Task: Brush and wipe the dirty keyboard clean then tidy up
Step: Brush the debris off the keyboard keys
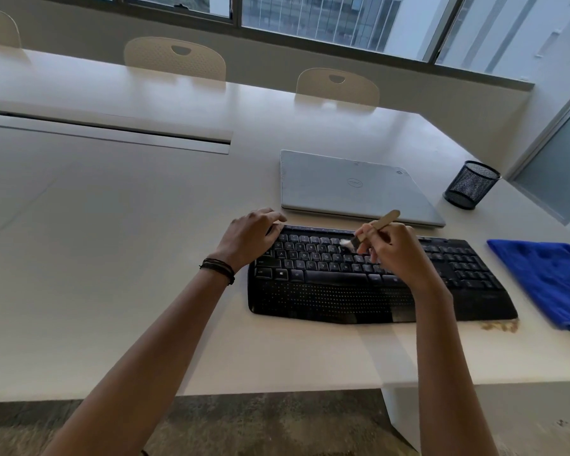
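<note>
Black keyboard (359, 281) got brushed: right hand (395, 255) fingers pinched the brush (372, 230); left hand (247, 238) fingers spread, steadying. Wiping looked next.

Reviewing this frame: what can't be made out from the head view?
- Keyboard keys under the right hand: hidden by the hand.
- Blue cloth: right part cut off by the frame edge.
- Brush bristles: motion-blurred.
- Dirt on the keys: too small to judge.
- Mesh cup contents: hidden by its wall.
- Left hand fingertips at the keyboard's corner: contact unclear.
</note>
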Available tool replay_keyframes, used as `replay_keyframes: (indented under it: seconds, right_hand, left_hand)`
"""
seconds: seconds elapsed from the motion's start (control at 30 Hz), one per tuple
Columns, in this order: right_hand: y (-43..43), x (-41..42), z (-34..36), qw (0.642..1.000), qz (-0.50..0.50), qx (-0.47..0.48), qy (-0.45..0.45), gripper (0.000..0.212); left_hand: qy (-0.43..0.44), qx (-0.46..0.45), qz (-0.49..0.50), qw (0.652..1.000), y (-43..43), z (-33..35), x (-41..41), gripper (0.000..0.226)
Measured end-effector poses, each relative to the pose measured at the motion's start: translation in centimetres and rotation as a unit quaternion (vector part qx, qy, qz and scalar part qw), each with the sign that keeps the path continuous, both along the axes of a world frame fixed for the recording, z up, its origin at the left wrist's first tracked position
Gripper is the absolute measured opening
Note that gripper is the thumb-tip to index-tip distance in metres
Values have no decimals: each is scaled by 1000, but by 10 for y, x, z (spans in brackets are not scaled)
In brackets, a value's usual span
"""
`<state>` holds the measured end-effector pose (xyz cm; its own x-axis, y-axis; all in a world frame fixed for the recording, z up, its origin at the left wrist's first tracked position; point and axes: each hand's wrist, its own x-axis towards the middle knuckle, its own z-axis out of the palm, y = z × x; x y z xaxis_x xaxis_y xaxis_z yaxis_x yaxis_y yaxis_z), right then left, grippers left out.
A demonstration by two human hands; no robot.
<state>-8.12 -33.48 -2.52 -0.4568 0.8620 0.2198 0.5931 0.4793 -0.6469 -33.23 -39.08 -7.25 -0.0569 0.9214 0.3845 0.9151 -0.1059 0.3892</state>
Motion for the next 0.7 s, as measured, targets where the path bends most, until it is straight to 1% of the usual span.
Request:
replay_keyframes:
  seconds: [0.2, 0.27, 0.33, 0.43, 0.6, 0.7]
  right_hand:
    - [-9, 17, 14, 999, 11, -49, -11, 30]
    - [-7, 21, 15, 999, -12, -29, 5, 31]
    - [-2, 24, 15, 999, -36, 6, 26, 28]
    - [8, 29, 11, 998, -46, 36, 4, 23]
    - [12, 35, 4, 999, -35, -3, -15, 19]
    - [7, 39, 8, 999, -26, -29, 1, 25]
  left_hand:
    - [-2, -1, -7, 1000, 1, -2, -1, 27]
    - [2, -3, -9, 1000, 1, -2, -1, 26]
    - [2, -4, -13, 1000, 1, -2, 0, 26]
    - [-3, -10, -21, 1000, 0, -1, 1, 26]
    - [6, -15, -30, 999, 0, -1, 4, 28]
    - [6, -21, -32, 999, -1, -2, 5, 29]
